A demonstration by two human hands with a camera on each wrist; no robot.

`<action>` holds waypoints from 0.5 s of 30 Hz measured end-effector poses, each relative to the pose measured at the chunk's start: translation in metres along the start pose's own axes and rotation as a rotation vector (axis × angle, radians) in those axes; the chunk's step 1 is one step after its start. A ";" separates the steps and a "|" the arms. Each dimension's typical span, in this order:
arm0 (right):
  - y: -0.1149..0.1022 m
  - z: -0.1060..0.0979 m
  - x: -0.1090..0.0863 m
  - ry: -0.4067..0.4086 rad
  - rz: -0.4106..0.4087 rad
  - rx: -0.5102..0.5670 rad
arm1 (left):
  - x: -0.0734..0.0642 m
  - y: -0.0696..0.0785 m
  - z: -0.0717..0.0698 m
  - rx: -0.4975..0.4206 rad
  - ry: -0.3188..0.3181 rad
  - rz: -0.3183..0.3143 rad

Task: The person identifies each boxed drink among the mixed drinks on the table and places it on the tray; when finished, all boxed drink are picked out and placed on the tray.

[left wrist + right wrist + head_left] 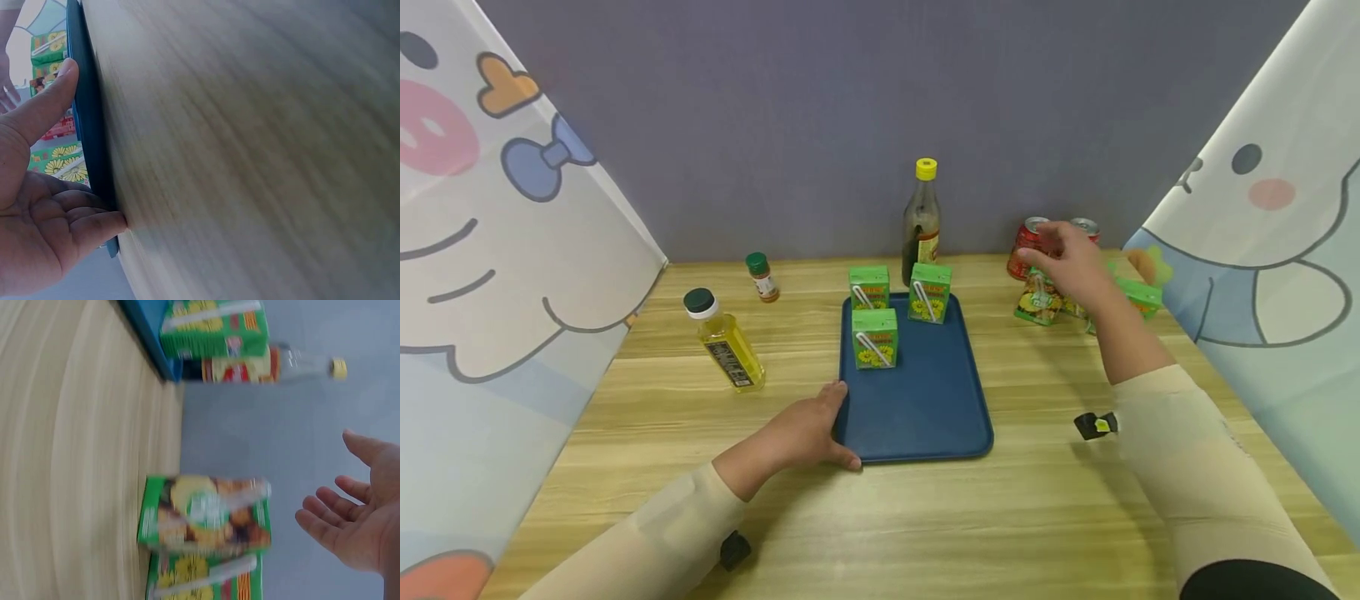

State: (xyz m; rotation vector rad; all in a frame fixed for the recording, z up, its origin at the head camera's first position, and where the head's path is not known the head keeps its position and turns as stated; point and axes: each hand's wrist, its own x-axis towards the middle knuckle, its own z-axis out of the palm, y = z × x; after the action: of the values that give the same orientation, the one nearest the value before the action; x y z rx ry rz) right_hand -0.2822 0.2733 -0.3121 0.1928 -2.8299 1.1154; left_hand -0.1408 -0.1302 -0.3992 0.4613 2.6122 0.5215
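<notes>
A dark blue tray (917, 408) lies on the table with three green drink cartons at its far end: one at back left (869, 287), one at back right (929, 293) and one in front (875, 339). My left hand (805, 429) rests at the tray's near left corner, thumb along the front edge and fingers by the left side; in the left wrist view the thumb (53, 100) lies straight. My right hand (1075, 262) is raised over another group of cartons, fingers apart, holding nothing. Below it stands a carton with a brown picture (203, 512), beside a yellow-flowered carton (203, 575).
Red drink cans (1024, 250) stand behind the right-hand cartons. A dark sauce bottle (922, 221) with a yellow cap is behind the tray. To the left are a yellow oil bottle (730, 350) and a small green-capped spice jar (763, 279). A grey wall panel (775, 125) rises behind.
</notes>
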 end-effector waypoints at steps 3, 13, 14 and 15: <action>0.015 -0.012 -0.007 0.071 0.058 -0.016 | 0.001 -0.001 0.001 -0.006 -0.004 0.000; 0.048 -0.017 -0.015 0.048 0.155 -0.065 | 0.001 -0.003 0.002 -0.001 0.000 0.013; 0.050 -0.015 -0.015 0.038 0.157 -0.078 | 0.000 -0.003 0.002 -0.001 0.000 0.015; 0.052 -0.013 -0.015 0.024 0.159 -0.079 | 0.000 -0.003 0.002 -0.002 0.000 0.017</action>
State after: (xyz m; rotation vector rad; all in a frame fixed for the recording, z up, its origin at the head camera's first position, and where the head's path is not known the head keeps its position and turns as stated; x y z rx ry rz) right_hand -0.2745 0.3213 -0.3399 -0.0521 -2.9034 1.0226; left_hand -0.1408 -0.1322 -0.4024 0.4833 2.6093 0.5302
